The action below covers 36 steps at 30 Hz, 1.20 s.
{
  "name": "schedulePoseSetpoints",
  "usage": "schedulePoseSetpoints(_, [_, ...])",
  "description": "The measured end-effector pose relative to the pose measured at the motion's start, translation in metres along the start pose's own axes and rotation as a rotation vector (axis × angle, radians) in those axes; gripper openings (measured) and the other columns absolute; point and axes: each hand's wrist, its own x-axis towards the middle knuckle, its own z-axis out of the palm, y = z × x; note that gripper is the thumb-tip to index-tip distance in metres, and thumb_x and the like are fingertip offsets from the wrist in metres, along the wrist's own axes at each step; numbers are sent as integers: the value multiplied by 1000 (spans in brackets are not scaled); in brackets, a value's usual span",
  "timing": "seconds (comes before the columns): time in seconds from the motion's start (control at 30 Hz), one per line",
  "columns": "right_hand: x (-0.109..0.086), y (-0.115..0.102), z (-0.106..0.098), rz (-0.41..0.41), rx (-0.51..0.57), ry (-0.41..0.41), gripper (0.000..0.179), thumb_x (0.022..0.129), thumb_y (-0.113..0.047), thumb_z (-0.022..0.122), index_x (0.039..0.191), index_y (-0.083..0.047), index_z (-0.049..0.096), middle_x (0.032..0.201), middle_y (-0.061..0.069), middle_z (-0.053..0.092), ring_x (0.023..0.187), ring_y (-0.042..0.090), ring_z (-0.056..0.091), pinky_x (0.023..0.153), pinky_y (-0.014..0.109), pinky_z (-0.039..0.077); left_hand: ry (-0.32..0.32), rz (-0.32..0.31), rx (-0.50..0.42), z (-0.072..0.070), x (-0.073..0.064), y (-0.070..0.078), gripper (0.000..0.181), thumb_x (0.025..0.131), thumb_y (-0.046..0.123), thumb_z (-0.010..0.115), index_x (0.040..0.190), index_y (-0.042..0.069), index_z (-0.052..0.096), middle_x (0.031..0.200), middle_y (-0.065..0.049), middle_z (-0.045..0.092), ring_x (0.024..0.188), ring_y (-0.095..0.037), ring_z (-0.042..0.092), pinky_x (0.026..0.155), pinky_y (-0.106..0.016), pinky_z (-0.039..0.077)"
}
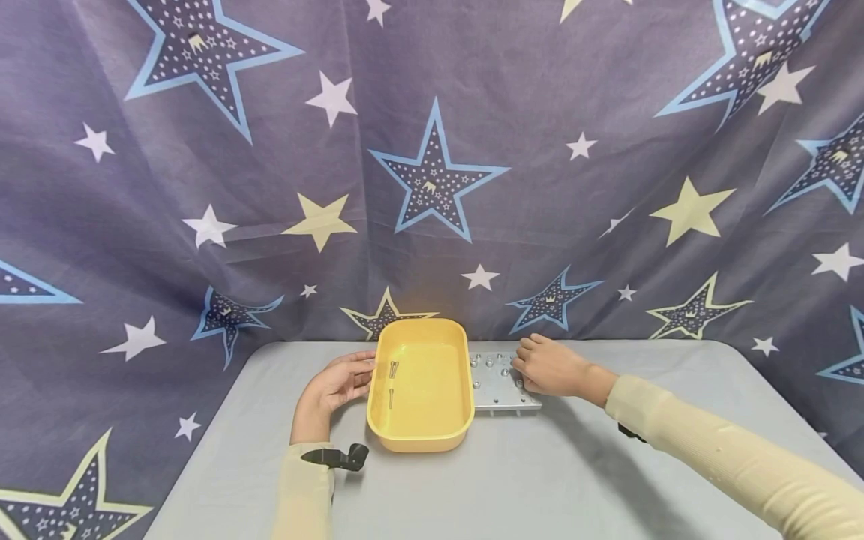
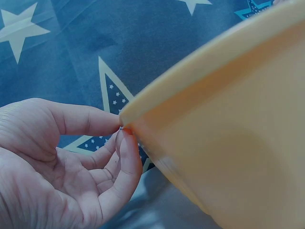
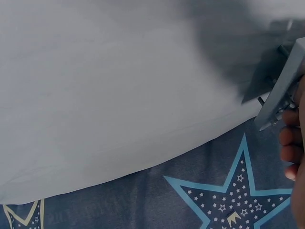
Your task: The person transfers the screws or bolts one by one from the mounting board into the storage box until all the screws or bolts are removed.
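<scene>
A shallow, rounded-rectangular yellow tray (image 1: 428,397) is near the middle of the pale grey desk (image 1: 513,480), its long sides running away from the person. The left hand (image 1: 340,384) is at its left side and grasps the rim: the left wrist view shows the thumb and a bent finger pinching the edge, with the palm clear of the wall. Inside the tray, three slim, dark metal screws (image 1: 394,369) lie along its left part (two close together, the third a little nearer the person).

Just to the right of the tray is a flat, silver-grey rectangular metal plate (image 1: 496,391) with several round-headed silver bolts (image 1: 505,372) set in its upper face. Below the near edge, short shanks stick out (the right wrist view shows them too, at its far right side). Whether tray and plate touch cannot be told.

The right hand (image 1: 555,367) is at the plate's right side, its fingers bent over the bolts; whether they grasp one cannot be told, since the fingertips are hidden. Both forearms wear cream sleeves (image 1: 722,454), and a black strapped device (image 1: 340,456) sits at the left wrist. Behind the desk hangs a purple-grey, star-printed cloth (image 1: 540,195).
</scene>
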Motion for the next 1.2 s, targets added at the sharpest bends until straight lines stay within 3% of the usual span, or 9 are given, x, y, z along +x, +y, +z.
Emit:
schedulePoseSetpoints(0.53, [-2, 2, 2, -37, -35, 38, 17, 86, -29, 68, 88, -12, 63, 81, 1, 63, 81, 20, 51, 78, 35, 42, -7, -5, 4, 2, -2, 1, 55, 103, 7, 53, 152, -7, 33, 98, 3, 71, 88, -7, 68, 78, -23, 58])
schedulePoseSetpoints(1.2, [0, 2, -3, -48, -64, 49, 17, 84, -29, 68, 85, -14, 62, 77, -1, 60, 76, 19, 47, 75, 34, 39, 28, -18, 13, 4, -2, 2, 55, 103, 9, 57, 152, -5, 36, 98, 3, 71, 89, -8, 67, 78, -23, 58])
